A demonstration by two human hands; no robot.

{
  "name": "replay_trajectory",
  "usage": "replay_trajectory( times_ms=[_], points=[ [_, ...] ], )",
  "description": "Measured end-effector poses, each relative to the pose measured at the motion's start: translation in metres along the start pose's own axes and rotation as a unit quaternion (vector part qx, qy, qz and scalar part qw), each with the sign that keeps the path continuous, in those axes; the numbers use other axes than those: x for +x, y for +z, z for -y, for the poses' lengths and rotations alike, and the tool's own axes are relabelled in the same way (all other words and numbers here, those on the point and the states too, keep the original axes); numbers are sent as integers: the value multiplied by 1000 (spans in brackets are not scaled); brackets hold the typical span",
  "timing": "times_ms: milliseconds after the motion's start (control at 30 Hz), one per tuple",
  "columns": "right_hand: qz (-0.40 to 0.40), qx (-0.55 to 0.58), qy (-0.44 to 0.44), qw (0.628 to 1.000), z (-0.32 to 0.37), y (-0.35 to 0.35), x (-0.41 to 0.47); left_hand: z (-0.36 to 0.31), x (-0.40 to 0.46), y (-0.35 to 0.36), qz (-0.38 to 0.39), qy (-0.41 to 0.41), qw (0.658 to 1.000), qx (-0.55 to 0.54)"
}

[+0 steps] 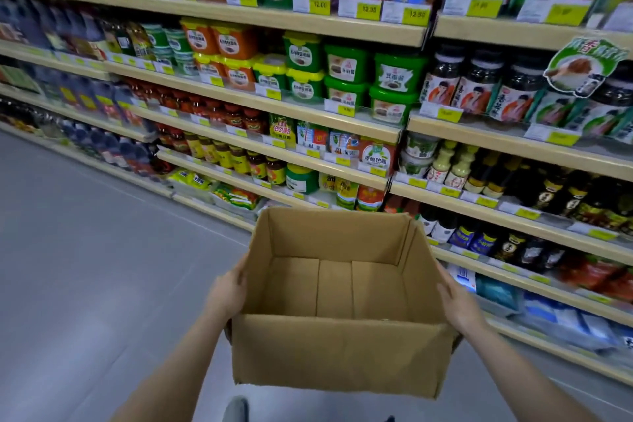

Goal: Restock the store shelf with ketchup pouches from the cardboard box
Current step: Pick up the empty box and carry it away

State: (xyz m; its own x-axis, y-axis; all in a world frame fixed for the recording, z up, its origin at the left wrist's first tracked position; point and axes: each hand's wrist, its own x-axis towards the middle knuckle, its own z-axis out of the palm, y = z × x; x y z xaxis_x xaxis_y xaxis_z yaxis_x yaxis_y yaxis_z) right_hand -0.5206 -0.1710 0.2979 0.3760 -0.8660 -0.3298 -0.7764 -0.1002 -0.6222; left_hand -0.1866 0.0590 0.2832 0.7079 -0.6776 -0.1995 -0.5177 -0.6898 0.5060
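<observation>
Here both hands, left hand [228, 293] and right hand [457, 301], clasp cardboard box [339, 356] beside stocked shelf [274, 103].

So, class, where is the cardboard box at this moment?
In the head view, the cardboard box sits low and centre, open and empty, held between the left hand and right hand, in front of the stocked shelves.

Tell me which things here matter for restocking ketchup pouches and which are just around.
Part of the job:
cardboard box, empty inside
left hand and right hand, gripping its sides
store shelf

Just around:
green tubs
dark sauce bottles
yellow price tags
grey floor
</observation>
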Motion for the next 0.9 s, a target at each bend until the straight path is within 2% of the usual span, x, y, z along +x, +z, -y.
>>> replay_trajectory(
  times_ms=[300,433,800,900],
  points=[
    [-69,47,64,994,95,105,-4,78,113,-88,55,80,995,29],
    [-74,80,59,992,141,146,-12,113,148,-126,65,98,993,30],
    [-32,46,83,995,185,210,3,181,188,-149,97,52,993,45],
    [-39,70,77,994,203,222,9,194,206,-152,119,51,991,42]
  ],
)
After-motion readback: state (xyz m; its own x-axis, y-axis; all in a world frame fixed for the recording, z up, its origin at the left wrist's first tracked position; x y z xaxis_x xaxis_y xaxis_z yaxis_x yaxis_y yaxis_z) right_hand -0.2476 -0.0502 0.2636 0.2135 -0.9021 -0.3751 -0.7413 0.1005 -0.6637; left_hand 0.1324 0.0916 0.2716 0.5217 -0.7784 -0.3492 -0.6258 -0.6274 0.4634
